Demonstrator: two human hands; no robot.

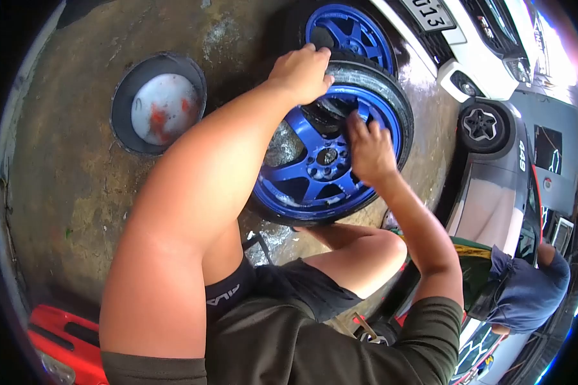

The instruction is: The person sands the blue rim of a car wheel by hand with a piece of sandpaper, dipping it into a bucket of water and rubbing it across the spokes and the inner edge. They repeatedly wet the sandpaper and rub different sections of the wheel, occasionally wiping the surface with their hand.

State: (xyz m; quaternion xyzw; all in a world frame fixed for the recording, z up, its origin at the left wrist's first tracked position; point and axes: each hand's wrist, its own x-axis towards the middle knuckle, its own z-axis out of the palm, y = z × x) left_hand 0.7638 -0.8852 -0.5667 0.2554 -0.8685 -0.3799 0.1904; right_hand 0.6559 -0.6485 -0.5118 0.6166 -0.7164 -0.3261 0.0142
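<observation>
A car wheel [302, 133] with blue spokes stands tilted in front of me, with whitish suds on its rim and tyre [398, 102]. My left hand [302, 76] grips the upper edge of the tyre, its fingers curled over the tread. At the right-hand spokes, my right hand [372, 151] is pressed in with bent fingers, slightly blurred. What lies under those fingers, if anything, is hidden. A second blue wheel [353, 29] is right behind the first, partly covered by it.
A dark bucket [123, 115] of foamy water with something red in it stands on the wet floor. A white car [488, 58] and a grey car [494, 186] are to the right. Another person [526, 292] bends at lower right. A red object [64, 340] lies at lower left.
</observation>
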